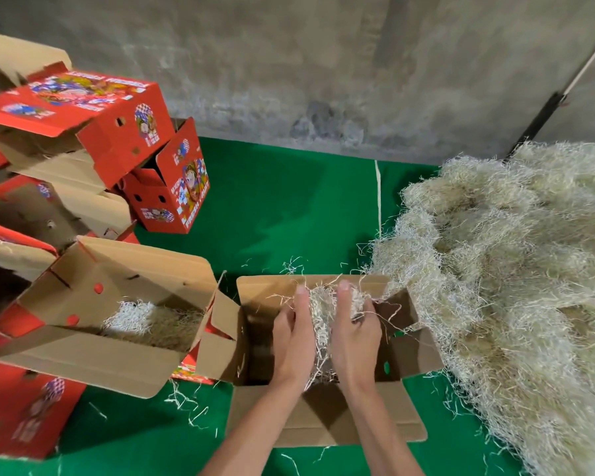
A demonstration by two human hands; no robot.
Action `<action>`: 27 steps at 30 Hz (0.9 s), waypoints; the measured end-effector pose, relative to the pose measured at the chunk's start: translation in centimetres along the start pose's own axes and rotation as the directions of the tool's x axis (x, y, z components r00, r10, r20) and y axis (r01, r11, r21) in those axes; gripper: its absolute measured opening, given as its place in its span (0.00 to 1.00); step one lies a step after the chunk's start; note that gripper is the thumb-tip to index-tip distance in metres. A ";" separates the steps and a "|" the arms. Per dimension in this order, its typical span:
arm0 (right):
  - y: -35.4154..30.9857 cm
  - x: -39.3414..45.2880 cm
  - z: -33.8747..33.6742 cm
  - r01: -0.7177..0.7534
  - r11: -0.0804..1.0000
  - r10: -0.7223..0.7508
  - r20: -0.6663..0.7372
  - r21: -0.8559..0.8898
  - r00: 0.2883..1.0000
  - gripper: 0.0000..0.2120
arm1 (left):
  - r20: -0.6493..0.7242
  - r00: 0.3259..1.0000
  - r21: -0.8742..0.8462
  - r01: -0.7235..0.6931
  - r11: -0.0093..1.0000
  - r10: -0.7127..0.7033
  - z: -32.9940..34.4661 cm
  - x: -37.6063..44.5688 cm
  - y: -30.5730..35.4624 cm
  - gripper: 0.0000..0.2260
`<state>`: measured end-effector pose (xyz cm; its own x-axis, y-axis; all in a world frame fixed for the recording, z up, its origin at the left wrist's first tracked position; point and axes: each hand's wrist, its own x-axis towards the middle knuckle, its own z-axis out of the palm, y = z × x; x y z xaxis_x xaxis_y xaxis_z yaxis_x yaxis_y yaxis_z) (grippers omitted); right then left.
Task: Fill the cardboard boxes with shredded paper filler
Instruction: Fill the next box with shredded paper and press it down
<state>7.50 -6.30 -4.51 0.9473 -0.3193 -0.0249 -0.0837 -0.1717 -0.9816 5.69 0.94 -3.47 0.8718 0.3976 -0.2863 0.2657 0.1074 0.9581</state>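
At the lower centre of the frame, a wad of shredded paper (320, 324) is clasped between the curled left hand (294, 338) and right hand (356, 333), directly above the open cardboard box (327, 417), equally near both.

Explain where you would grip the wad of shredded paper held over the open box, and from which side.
Grip the wad of shredded paper by its two long flanks, coming from above, as the left hand and right hand do. It is loose and springy, so squeezing both sides probably keeps strands together over the open box.
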 end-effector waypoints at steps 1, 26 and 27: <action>0.0 0.1 0.4 0.059 0.996 -0.058 0.012 -0.062 0.998 0.39 | -0.013 0.999 -0.049 0.037 0.998 -0.038 0.5 0.1 -0.4 0.15; -1.0 3.3 -3.3 -0.111 0.976 0.116 -0.021 0.185 0.993 0.30 | -0.285 0.950 -0.190 0.074 0.979 -0.127 -3.8 5.5 -0.1 0.17; -1.1 2.9 -2.6 -0.096 0.981 0.096 0.007 0.167 0.995 0.30 | -0.246 0.963 -0.168 0.066 0.984 -0.106 -2.8 4.8 -0.6 0.18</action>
<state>9.59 -9.43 -3.04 0.9370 -0.3278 -0.1204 -0.1212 0.0178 -0.9925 8.57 5.35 -5.37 0.7102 0.5959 -0.3749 0.2492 0.2852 0.9255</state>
